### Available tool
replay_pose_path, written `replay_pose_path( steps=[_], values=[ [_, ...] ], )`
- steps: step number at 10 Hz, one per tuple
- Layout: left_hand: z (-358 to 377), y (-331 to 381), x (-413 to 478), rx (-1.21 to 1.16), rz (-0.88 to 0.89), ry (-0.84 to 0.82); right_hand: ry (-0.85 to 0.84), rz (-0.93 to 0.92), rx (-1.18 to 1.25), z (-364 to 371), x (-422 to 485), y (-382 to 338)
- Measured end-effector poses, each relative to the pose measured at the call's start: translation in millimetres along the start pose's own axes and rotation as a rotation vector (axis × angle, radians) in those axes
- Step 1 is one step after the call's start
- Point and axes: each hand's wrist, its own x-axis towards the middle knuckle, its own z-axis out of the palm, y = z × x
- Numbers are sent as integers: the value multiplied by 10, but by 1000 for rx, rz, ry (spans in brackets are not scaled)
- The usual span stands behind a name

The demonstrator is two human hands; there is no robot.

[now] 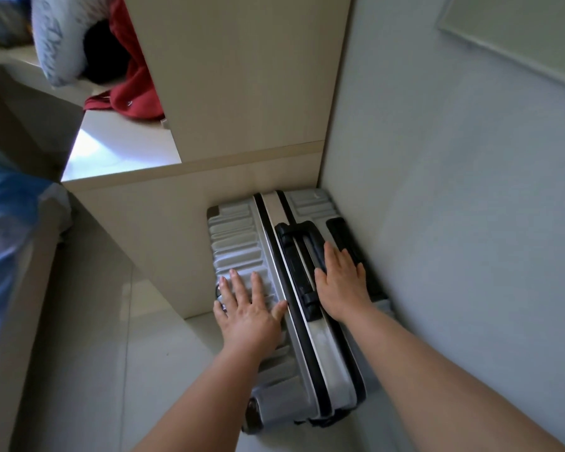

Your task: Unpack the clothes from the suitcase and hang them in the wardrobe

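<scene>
Here, suitcase [327,353] on edge, long axis running away

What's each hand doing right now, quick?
Left hand: open, flat on the suitcase shell.
Right hand: open, resting on its black handle.

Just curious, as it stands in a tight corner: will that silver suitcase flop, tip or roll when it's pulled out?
The suitcase has a ribbed hard shell, so probably stiff. It stands on a narrow edge, so it may tip sideways. Closed, likely packed, so probably heavy.
</scene>
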Motion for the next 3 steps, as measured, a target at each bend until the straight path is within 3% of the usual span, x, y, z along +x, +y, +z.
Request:
replay_pose_path(
  steps=[3],
  values=[
    [-168, 39, -48, -27, -29, -7, -110, 18, -5, -225, -22, -60]
  ],
)
